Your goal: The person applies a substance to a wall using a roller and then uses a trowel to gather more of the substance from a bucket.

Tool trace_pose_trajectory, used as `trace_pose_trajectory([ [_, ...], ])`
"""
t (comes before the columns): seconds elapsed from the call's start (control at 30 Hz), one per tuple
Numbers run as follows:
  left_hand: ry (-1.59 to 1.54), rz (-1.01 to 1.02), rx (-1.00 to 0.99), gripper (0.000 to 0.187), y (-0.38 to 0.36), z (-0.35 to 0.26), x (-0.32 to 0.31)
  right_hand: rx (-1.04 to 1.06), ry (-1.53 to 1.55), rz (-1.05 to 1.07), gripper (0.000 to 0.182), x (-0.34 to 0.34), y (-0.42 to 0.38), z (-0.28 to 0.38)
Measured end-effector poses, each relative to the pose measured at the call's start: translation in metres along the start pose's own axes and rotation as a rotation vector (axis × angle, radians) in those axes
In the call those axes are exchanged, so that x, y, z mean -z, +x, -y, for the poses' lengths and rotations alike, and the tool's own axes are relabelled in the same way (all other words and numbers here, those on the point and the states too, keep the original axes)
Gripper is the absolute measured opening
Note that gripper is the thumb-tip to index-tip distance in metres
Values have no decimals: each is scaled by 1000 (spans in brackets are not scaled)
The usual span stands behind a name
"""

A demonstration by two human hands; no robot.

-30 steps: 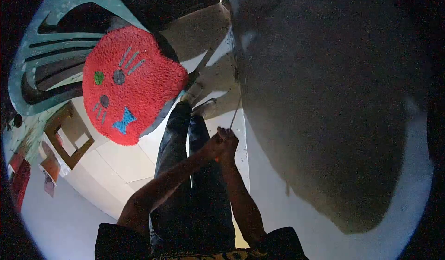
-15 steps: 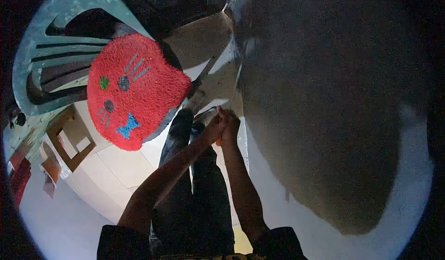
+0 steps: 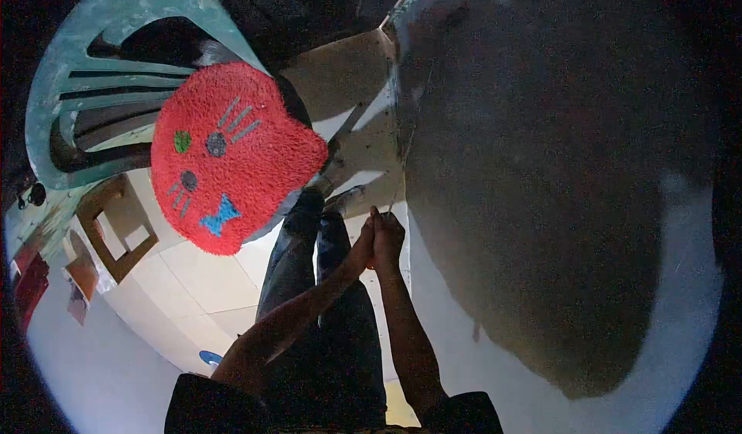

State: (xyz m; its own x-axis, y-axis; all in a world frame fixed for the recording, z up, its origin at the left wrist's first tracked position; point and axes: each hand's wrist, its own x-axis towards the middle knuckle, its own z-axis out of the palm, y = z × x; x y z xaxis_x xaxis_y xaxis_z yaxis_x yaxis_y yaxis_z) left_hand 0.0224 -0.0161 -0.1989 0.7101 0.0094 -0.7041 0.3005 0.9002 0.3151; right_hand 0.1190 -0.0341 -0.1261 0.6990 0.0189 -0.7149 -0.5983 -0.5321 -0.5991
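A thin stick (image 3: 391,204) is held closed in the right hand (image 3: 390,241), near the centre of the frame; the left hand (image 3: 361,251) is pressed against it, its own grip hidden. The hands have been lowered slightly since half a second ago, their contact kept, and the stick, barely seen then, is again shown pointing upward. Outward, legs (image 3: 290,256) are seen below, a red cat-faced cushion (image 3: 239,148) on a green chair (image 3: 46,109) upper left, and a shadowed wall (image 3: 541,187) right.

head-worn view, facing down past the lap, legs below
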Motion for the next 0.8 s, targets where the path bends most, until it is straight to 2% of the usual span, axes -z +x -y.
trace_pose_trajectory([
  [0.1,67,-12,59,58,-24,-34,-32,19,-118,25,33,3,-7,14],
  [0.13,117,-187,81,55,-28,-70,-67,116,43,24,30,0,-5,19],
  [0.17,146,-275,89,54,-24,-80,-80,214,206,22,27,-4,0,24],
  [0.2,174,-363,99,52,-20,-90,-93,215,213,23,27,-7,10,26],
  [0.23,364,-336,-169,53,-14,-87,-95,288,89,2,25,-7,24,27],
  [0.27,439,-306,-254,51,-3,-90,-90,361,-36,-17,23,-10,35,27],
  [0.3,512,-281,-341,50,9,-89,-84,329,241,42,19,-9,30,57],
  [0.33,515,-282,-339,50,18,-90,-79,326,244,41,19,-11,40,55],
  [0.4,1289,-285,-565,54,31,-85,-67,340,222,82,15,-15,61,52],
  [0.47,1222,-210,-591,60,50,-67,-41,333,127,49,11,-17,61,68],
  [0.5,1428,-211,-653,60,54,-69,-38,379,171,57,11,-20,64,65],
  [0.57,1639,-213,-715,60,53,-72,-30,426,220,67,13,-26,65,61],
  [0.63,1400,-216,-632,61,45,-56,-12,434,-118,67,13,-28,61,46],
  [0.73,1434,-219,-650,62,17,-75,-19,436,-139,29,14,-34,46,44],
  [0.77,1444,-220,-655,63,12,-82,-20,509,60,-25,16,-40,44,42],
  [0.8,1531,-205,-709,63,15,-88,-18,508,56,-25,16,-40,43,51],
])
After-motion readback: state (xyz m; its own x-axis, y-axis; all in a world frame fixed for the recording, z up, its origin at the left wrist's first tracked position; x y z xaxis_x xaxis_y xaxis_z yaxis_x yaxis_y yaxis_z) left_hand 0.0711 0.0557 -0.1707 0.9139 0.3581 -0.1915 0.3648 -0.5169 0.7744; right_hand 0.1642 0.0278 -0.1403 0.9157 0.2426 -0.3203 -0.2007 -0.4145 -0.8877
